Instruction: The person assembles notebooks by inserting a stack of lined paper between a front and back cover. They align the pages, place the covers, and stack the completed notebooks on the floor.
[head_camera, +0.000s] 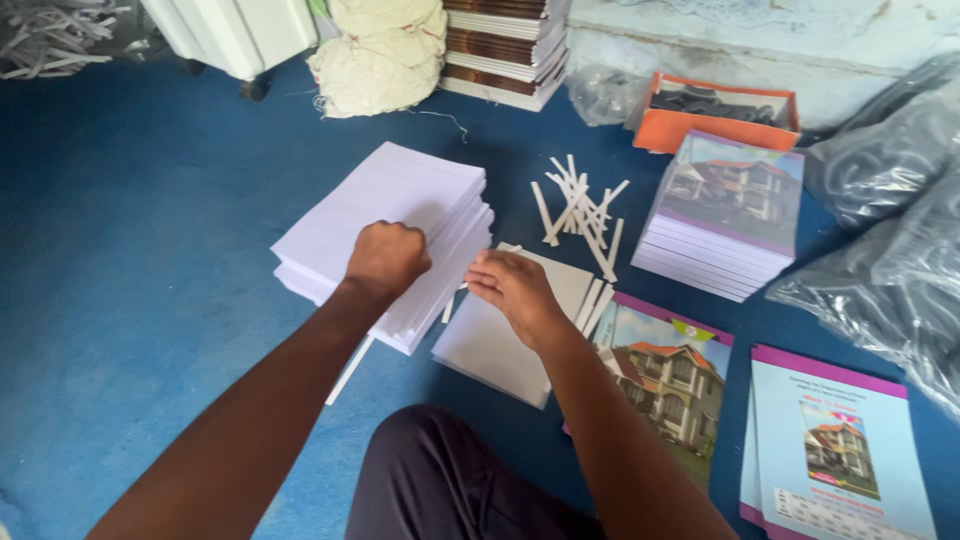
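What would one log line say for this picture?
left hand: fist on stack of lined sheets | right hand: fingers at stack edge, over white sheet | floor: blue

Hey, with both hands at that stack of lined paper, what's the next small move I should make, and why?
Probably lift off the pinched batch. Your left hand is fisted on the stack of lined sheets, gripping sheets at its near edge, and your right hand is at the same edge. The plain white sheet just beside it lies bare, a likely place to set the batch down.
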